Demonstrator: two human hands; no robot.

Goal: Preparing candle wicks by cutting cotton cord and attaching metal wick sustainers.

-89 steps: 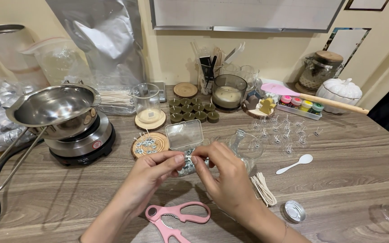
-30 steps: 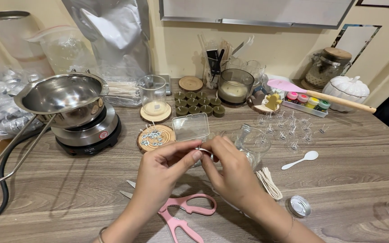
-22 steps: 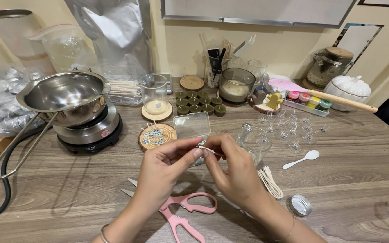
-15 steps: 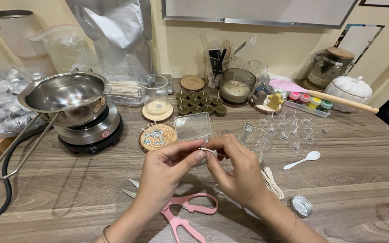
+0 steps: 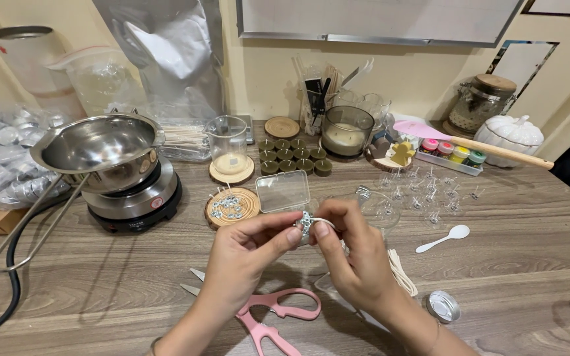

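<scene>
Hands meet at centre, above wooden surface (image 5: 67, 296). Left hand (image 5: 249, 254) and right hand (image 5: 354, 254) both pinch small metal wick tab (image 5: 305, 223) between fingertips, white wick (image 5: 322, 221) curving off toward right hand. Tab sits between two thumbs, equally near both; wick's long axis roughly left-right. Clear plastic box (image 5: 284, 191) just behind, wooden coaster of tabs (image 5: 232, 207) near left hand, pink scissors (image 5: 275, 316) below wrists, cut wicks (image 5: 400, 271) beside right hand.

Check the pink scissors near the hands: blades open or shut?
Open. The pink scissors lie flat on the wooden table below the left hand, and two separate blade tips stick out past the wrist.
</scene>
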